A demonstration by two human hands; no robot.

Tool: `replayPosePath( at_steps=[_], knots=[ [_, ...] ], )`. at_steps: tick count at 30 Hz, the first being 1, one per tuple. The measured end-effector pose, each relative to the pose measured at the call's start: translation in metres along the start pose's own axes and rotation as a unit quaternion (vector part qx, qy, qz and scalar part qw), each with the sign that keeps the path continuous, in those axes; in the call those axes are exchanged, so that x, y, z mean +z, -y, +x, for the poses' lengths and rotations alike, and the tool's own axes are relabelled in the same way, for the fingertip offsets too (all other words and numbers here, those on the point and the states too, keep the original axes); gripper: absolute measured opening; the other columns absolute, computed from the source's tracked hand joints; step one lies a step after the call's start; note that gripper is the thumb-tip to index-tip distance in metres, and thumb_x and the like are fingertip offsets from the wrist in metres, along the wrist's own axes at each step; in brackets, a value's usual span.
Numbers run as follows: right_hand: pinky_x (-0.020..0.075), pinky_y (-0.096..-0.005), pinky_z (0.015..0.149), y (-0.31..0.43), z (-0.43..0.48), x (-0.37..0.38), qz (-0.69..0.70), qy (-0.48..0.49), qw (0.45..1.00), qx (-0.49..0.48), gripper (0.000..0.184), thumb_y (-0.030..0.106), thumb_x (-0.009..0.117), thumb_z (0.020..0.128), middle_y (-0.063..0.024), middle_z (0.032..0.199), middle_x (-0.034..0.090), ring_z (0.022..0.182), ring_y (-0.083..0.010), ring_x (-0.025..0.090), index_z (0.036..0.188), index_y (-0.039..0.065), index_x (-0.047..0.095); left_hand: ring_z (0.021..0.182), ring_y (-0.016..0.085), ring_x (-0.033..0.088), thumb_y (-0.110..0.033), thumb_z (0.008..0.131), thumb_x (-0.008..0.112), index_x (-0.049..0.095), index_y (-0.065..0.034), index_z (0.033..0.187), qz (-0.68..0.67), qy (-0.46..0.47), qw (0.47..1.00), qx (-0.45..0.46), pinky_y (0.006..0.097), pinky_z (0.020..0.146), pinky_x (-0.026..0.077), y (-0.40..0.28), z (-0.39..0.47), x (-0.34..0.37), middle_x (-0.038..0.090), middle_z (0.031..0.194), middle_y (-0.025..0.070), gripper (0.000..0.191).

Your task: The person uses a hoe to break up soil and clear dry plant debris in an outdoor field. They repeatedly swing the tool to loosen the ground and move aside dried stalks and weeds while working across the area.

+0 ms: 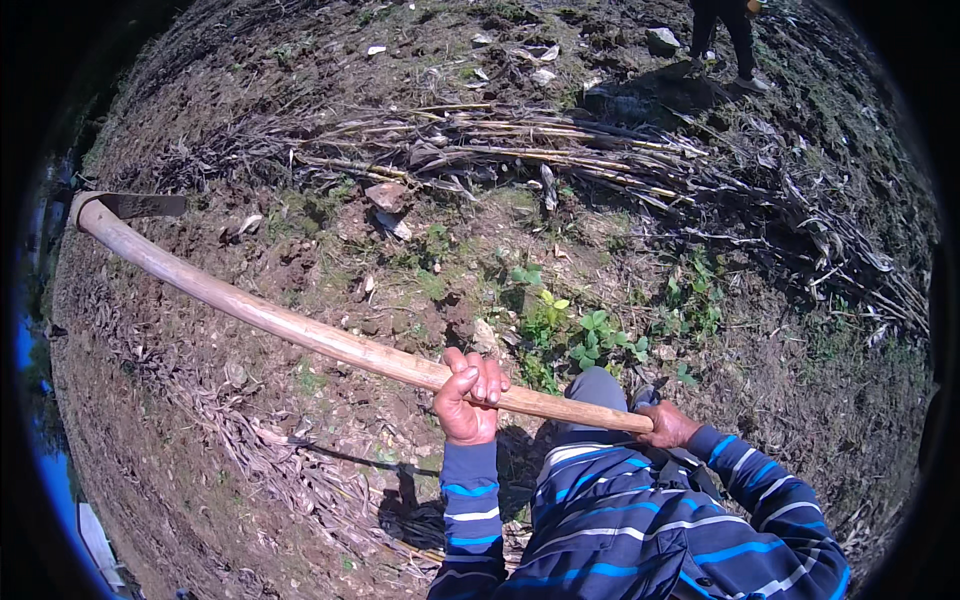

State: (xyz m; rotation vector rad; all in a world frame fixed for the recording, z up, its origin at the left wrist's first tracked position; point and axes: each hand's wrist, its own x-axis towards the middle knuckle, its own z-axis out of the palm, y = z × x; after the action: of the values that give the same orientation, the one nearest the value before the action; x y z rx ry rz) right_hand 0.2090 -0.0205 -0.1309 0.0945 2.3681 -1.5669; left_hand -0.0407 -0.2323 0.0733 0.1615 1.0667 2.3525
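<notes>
A long-handled hoe slants across the view, its wooden handle [300, 330] running from upper left down to my body. At the far left end is its dark metal blade [154, 205], raised off the soil as far as I can tell. My left hand [471, 401] wraps the handle partway along, palm up with fingers curled over it. Around the butt end my right hand [666, 425] is closed, close to my thigh. Leafy green weeds [596, 337] grow on the ground just beyond the handle.
A row of dry cut stalks [525, 142] lies across the field ahead. More dry stalks [277, 465] lie at lower left. A reddish stone [388, 196] sits on the soil. Another person [724, 37] stands at the upper right, near a large rock [663, 40].
</notes>
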Motion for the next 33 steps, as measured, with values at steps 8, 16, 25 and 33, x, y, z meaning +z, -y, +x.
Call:
replayPosePath(
  at_steps=[8,16,25,33],
  knots=[
    [0.0479,-0.0499,0.059,0.075,0.141,-0.043,-0.006,-0.090,0.985,-0.146,0.021,0.020,0.070,0.071,-0.0195,0.065,0.060,0.068,-0.0437,0.060,0.081,0.007,0.058,0.048,0.010,0.042,-0.019,0.100,0.054,0.044,-0.0136,0.093,0.201,-0.062,0.936,0.281,0.0260,0.048,0.041,0.003,0.036,0.082,0.039,0.061,-0.0016,0.013],
    [0.0500,-0.0501,0.062,0.105,0.267,-0.130,0.012,-0.075,0.986,-0.148,0.018,0.023,0.068,0.074,-0.0203,0.069,0.063,0.068,-0.0425,0.063,0.082,0.007,0.062,0.047,0.006,0.037,-0.017,0.100,0.052,0.047,-0.0142,0.089,0.227,-0.116,0.921,0.294,0.0228,0.048,0.039,-0.033,0.183,0.051,0.034,0.060,-0.0046,0.013],
    [0.0511,-0.0497,0.063,-0.094,0.372,-0.234,-0.076,-0.019,0.995,0.066,0.025,0.027,0.066,0.074,-0.0243,0.070,0.063,0.069,-0.0434,0.063,0.083,0.004,0.066,0.049,0.008,0.039,-0.018,0.097,0.057,0.044,-0.0148,0.085,0.067,-0.287,0.949,0.112,0.0269,0.049,0.039,0.177,0.431,-0.097,0.035,0.059,-0.0049,0.017],
    [0.0523,-0.0473,0.064,-0.121,0.216,-0.350,-0.125,0.089,0.953,0.262,0.031,0.032,0.068,0.073,-0.0220,0.076,0.065,0.072,-0.0412,0.065,0.082,0.002,0.066,0.055,0.012,0.042,-0.026,0.088,0.067,0.041,-0.0176,0.065,-0.125,-0.314,0.904,-0.261,0.0346,0.059,0.042,0.419,0.415,-0.085,0.039,0.060,-0.0049,0.035]
  ],
)
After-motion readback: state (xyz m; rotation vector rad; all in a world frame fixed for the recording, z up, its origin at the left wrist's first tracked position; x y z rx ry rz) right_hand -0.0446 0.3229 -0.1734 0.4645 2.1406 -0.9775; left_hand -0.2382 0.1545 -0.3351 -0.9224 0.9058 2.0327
